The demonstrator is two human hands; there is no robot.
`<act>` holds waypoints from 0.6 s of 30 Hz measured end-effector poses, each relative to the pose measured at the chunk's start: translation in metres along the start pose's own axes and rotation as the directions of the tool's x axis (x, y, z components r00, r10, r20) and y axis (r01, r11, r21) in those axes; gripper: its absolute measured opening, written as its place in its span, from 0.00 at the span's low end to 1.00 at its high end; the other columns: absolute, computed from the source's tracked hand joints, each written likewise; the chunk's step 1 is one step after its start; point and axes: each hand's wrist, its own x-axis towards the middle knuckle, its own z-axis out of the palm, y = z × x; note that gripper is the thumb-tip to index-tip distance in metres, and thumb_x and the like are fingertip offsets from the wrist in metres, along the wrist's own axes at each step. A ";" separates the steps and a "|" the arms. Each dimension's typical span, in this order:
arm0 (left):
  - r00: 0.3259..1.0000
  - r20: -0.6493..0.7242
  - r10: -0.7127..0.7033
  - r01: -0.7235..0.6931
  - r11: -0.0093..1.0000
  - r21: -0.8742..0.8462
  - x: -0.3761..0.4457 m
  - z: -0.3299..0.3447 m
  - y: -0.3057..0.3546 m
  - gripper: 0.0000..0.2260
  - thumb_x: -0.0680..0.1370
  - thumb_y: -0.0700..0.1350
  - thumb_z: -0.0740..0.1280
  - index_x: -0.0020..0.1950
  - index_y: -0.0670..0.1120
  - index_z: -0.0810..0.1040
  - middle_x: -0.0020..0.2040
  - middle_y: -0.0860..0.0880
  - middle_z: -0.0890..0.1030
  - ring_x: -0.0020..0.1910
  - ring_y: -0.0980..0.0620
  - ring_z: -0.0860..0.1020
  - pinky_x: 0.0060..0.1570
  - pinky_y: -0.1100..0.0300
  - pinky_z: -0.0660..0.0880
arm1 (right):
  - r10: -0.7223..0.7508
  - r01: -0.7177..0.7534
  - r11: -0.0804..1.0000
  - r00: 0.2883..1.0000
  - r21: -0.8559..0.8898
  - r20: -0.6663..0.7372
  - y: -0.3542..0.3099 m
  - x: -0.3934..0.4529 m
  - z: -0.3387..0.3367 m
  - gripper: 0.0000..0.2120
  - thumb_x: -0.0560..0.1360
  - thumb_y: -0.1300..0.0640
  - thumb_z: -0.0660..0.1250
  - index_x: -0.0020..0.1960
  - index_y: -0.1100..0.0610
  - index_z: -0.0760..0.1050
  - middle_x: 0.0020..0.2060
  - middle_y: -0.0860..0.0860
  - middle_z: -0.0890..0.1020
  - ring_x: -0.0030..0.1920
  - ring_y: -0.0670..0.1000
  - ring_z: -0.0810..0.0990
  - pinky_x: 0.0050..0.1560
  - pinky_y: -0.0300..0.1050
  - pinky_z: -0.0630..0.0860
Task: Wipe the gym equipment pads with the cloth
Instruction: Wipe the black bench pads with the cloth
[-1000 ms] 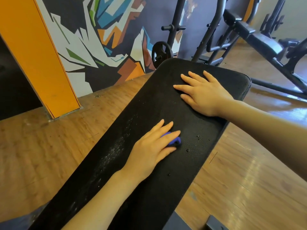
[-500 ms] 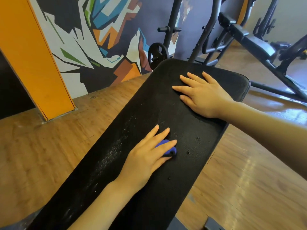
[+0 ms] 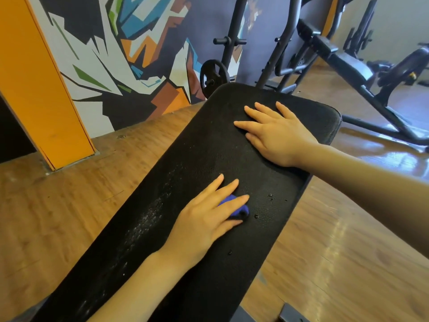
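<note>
The black bench pad (image 3: 209, 159), the surface being cleaned, fills the middle of the view. Near its far end the right hand (image 3: 278, 133) lies flat, fingers straight, bracing. Nearer its middle, the left hand (image 3: 209, 217) presses with straight fingers on a small blue cloth (image 3: 236, 209). Just right of the cloth, water droplets (image 3: 270, 196) remain; along the pad's left edge, whitish streaks (image 3: 148, 217) show. Wiping looks only partly done.

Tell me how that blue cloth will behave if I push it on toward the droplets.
The blue cloth looks soft, bunched small under the left hand, so it should probably slide flat, not roll. The textured black pad may drag it. Droplets beside it would likely soak in.
</note>
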 end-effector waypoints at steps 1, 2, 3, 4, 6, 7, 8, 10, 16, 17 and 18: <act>1.000 -0.002 0.001 -0.001 1.000 -0.010 0.007 0.001 0.001 0.20 0.75 0.47 0.66 0.68 0.48 0.75 0.71 0.46 0.72 0.73 0.44 0.65 0.65 0.44 0.71 | -0.001 0.001 1.000 1.000 -0.002 -0.003 0.000 0.001 0.001 0.22 0.82 0.45 0.45 0.76 0.42 0.56 0.77 0.49 0.55 0.77 0.52 0.48 0.75 0.59 0.44; 1.000 -0.008 0.007 -0.008 1.000 -0.016 0.019 0.003 0.004 0.19 0.77 0.48 0.64 0.68 0.48 0.76 0.71 0.46 0.72 0.73 0.43 0.65 0.66 0.45 0.71 | -0.002 0.002 1.000 1.000 -0.005 -0.006 0.000 0.001 0.001 0.22 0.82 0.45 0.45 0.76 0.42 0.56 0.77 0.49 0.55 0.77 0.52 0.48 0.75 0.59 0.44; 1.000 -0.014 0.017 -0.017 1.000 -0.014 0.033 0.005 0.008 0.19 0.78 0.49 0.62 0.68 0.48 0.76 0.71 0.46 0.73 0.73 0.43 0.66 0.66 0.46 0.70 | 0.001 -0.001 1.000 1.000 -0.008 -0.008 0.000 0.002 0.001 0.22 0.82 0.45 0.46 0.76 0.42 0.56 0.77 0.49 0.55 0.77 0.52 0.48 0.75 0.59 0.44; 0.999 -0.021 0.027 -0.027 1.000 -0.002 0.047 0.007 0.012 0.19 0.78 0.50 0.61 0.67 0.48 0.76 0.70 0.45 0.73 0.72 0.42 0.66 0.66 0.47 0.70 | 0.003 -0.003 1.000 1.000 -0.009 -0.010 0.000 0.002 0.001 0.22 0.83 0.45 0.46 0.76 0.42 0.56 0.77 0.49 0.55 0.77 0.51 0.48 0.75 0.58 0.44; 0.999 -0.040 0.036 -0.035 0.999 0.026 0.061 0.009 0.016 0.19 0.78 0.50 0.61 0.67 0.47 0.77 0.69 0.45 0.75 0.72 0.42 0.67 0.67 0.48 0.70 | -0.009 0.009 1.000 1.000 -0.006 -0.003 0.002 0.003 -0.001 0.22 0.83 0.45 0.46 0.76 0.41 0.56 0.77 0.48 0.55 0.77 0.51 0.48 0.75 0.58 0.44; 0.999 -0.037 0.036 -0.035 0.999 0.028 0.055 0.008 0.015 0.19 0.77 0.48 0.63 0.67 0.47 0.77 0.69 0.45 0.75 0.72 0.42 0.67 0.67 0.48 0.70 | -0.021 0.021 1.000 1.000 -0.002 0.006 0.004 0.003 -0.002 0.22 0.83 0.45 0.46 0.76 0.41 0.56 0.77 0.48 0.54 0.77 0.51 0.48 0.75 0.58 0.44; 0.999 -0.025 0.038 -0.037 0.999 0.020 0.043 0.007 0.014 0.19 0.76 0.47 0.65 0.67 0.47 0.77 0.69 0.45 0.74 0.72 0.42 0.67 0.66 0.48 0.70 | -0.035 0.035 0.999 0.999 -0.003 0.019 0.006 0.003 -0.003 0.22 0.83 0.45 0.46 0.76 0.41 0.55 0.77 0.48 0.54 0.77 0.51 0.48 0.75 0.57 0.44; 0.999 0.014 0.047 -0.048 0.999 0.022 0.010 0.001 0.009 0.23 0.73 0.45 0.67 0.68 0.49 0.75 0.70 0.47 0.73 0.73 0.45 0.65 0.65 0.47 0.71 | -0.061 0.062 0.998 0.996 -0.025 0.060 0.010 0.003 -0.005 0.22 0.82 0.44 0.45 0.76 0.41 0.53 0.78 0.47 0.53 0.77 0.51 0.48 0.75 0.57 0.44; 0.997 -0.007 0.078 -0.077 0.997 0.016 0.023 0.003 0.015 0.20 0.77 0.47 0.64 0.68 0.49 0.74 0.71 0.46 0.72 0.73 0.44 0.65 0.67 0.49 0.69 | -0.071 0.072 0.997 0.997 -0.019 0.031 0.011 0.005 -0.002 0.22 0.82 0.44 0.45 0.76 0.40 0.55 0.77 0.47 0.54 0.77 0.50 0.48 0.75 0.56 0.44; 0.997 -0.018 0.082 -0.081 0.996 0.022 0.042 0.007 0.021 0.18 0.78 0.48 0.62 0.68 0.48 0.76 0.70 0.45 0.74 0.72 0.43 0.67 0.68 0.51 0.67 | -0.071 0.071 0.997 0.997 -0.022 0.024 0.011 0.005 -0.003 0.22 0.82 0.44 0.46 0.76 0.40 0.55 0.77 0.46 0.55 0.77 0.50 0.49 0.75 0.56 0.44; 0.996 -0.032 0.083 -0.082 0.996 0.034 0.059 0.010 0.026 0.18 0.78 0.49 0.60 0.67 0.47 0.77 0.69 0.44 0.75 0.71 0.42 0.68 0.69 0.52 0.66 | -0.076 0.076 0.997 0.997 -0.034 0.019 0.012 0.006 -0.003 0.22 0.82 0.44 0.46 0.76 0.40 0.56 0.77 0.46 0.55 0.77 0.50 0.50 0.74 0.55 0.46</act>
